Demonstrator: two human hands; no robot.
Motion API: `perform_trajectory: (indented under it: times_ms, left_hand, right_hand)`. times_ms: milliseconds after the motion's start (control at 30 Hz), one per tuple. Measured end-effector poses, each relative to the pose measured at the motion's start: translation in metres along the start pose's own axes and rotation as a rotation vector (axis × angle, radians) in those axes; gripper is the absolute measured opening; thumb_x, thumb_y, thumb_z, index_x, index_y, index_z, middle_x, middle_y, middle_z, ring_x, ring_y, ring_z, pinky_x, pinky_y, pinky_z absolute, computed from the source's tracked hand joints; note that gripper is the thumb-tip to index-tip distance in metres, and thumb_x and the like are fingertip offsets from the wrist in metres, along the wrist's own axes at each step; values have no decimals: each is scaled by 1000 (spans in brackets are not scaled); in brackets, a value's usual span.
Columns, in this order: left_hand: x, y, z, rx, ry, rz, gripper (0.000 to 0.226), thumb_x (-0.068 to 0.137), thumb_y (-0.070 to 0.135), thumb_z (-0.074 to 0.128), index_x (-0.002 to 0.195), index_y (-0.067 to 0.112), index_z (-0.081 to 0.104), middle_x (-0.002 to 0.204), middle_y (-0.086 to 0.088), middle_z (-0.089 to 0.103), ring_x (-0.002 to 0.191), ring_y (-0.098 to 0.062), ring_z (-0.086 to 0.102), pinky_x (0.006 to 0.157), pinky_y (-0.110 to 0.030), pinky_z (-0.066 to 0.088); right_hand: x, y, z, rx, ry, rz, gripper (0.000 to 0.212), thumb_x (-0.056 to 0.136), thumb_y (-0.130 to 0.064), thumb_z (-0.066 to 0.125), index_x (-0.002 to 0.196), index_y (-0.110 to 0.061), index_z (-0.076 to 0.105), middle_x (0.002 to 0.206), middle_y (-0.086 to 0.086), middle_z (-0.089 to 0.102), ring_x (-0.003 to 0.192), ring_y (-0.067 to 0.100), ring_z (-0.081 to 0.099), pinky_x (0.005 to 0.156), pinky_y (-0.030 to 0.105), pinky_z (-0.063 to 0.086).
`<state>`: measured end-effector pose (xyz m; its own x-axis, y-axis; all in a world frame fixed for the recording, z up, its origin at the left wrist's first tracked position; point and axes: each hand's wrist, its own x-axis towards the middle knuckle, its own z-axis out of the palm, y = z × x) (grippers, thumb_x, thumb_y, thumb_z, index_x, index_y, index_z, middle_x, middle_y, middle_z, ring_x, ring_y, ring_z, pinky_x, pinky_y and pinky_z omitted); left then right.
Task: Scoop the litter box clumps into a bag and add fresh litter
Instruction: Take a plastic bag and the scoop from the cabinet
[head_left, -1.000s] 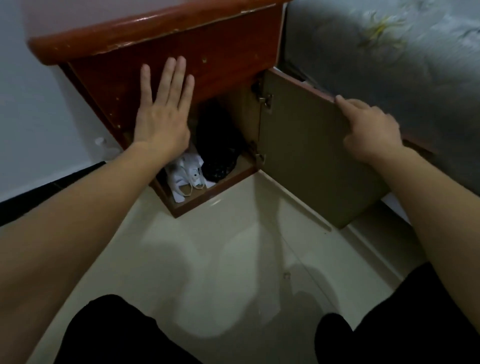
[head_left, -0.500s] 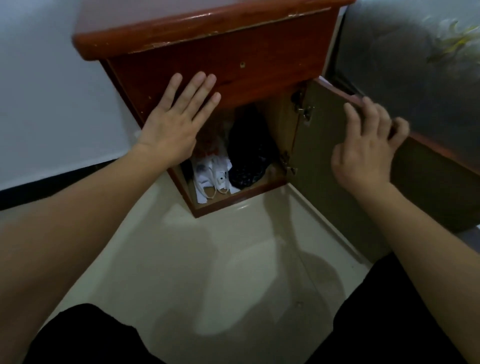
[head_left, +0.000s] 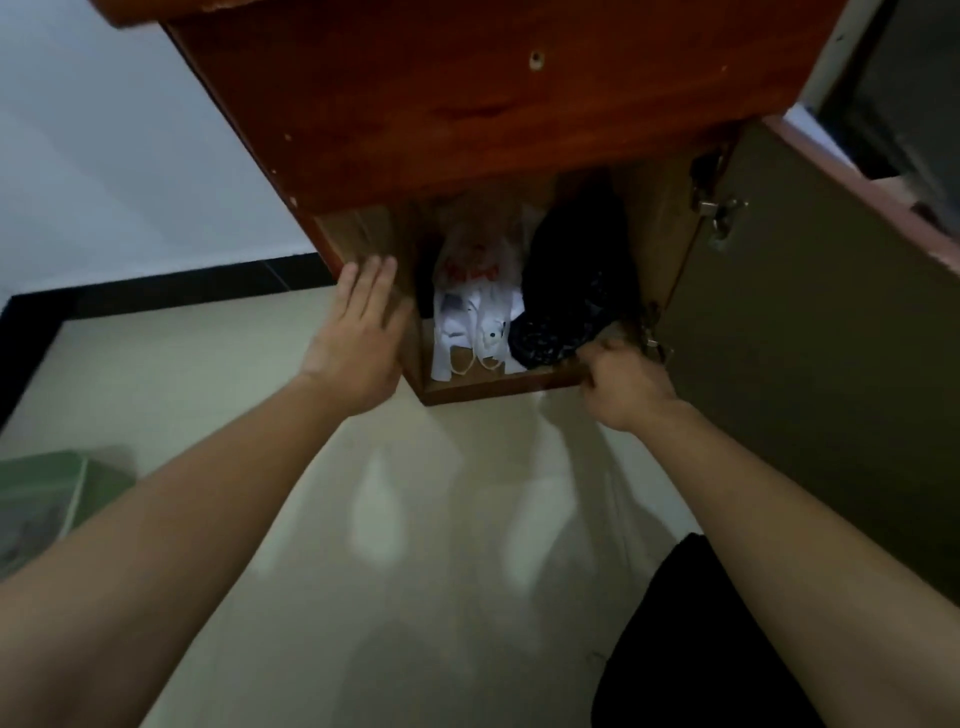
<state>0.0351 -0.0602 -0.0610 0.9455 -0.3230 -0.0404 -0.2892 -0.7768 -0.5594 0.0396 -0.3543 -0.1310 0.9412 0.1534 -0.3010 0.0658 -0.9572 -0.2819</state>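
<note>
A room in somebody's home: a worn wooden cabinet (head_left: 467, 104), its door (head_left: 805, 322) open, with a white plastic bag (head_left: 478, 322) and a black bag (head_left: 571, 291) stuffed inside. Pale tiled floor (head_left: 415, 597), white wall (head_left: 130, 156), black skirting (head_left: 182, 286).

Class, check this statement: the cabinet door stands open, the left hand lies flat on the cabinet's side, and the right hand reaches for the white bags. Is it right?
Not quite. The head view shows the right hand at the black bag, beside the white bags, not at them. The open door and flat left hand are as stated.
</note>
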Motion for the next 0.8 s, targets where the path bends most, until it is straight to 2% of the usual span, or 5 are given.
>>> perform_trajectory:
  times_ms: [133, 233, 433, 667, 800]
  left_hand:
    - [4, 20, 14, -60, -96, 76, 62, 91, 38, 52, 148, 16, 39, 159, -19, 24, 149, -37, 13, 122, -53, 0]
    - [28, 35, 42, -279, -122, 72, 63, 86, 34, 60, 144, 17, 43, 150, -15, 39, 141, -34, 31, 121, -48, 17]
    - [59, 81, 114, -697, -162, -69, 84, 81, 17, 67, 153, 19, 23, 160, -16, 11, 142, -38, 25, 111, -45, 36]
    - [59, 119, 177, -801, -295, -21, 85, 88, 15, 56, 157, 17, 6, 165, -8, 0, 151, -30, 8, 118, -43, 26]
    - [46, 119, 179, -789, -235, -6, 81, 92, 18, 53, 158, 13, 6, 165, -8, 1, 152, -26, 3, 121, -41, 11]
  right_hand:
    - [27, -4, 2, 124, -59, -39, 48, 97, -22, 52, 144, -21, 46, 138, 14, 49, 121, 35, 53, 95, 39, 47]
    - [57, -9, 10, 167, -42, -29, 45, 98, -19, 50, 143, -22, 48, 140, 13, 49, 122, 33, 53, 97, 36, 46]
    - [128, -29, 38, 184, 44, -70, 53, 96, -11, 49, 147, -21, 42, 142, 17, 46, 125, 37, 50, 102, 40, 45]
    - [187, -62, 63, 446, 113, 16, 73, 94, -12, 47, 156, -35, 17, 157, 18, 24, 141, 40, 30, 114, 39, 30]
    - [209, -77, 77, 394, -111, -36, 70, 87, -12, 43, 150, -43, 35, 163, 9, 21, 149, 37, 17, 121, 46, 21]
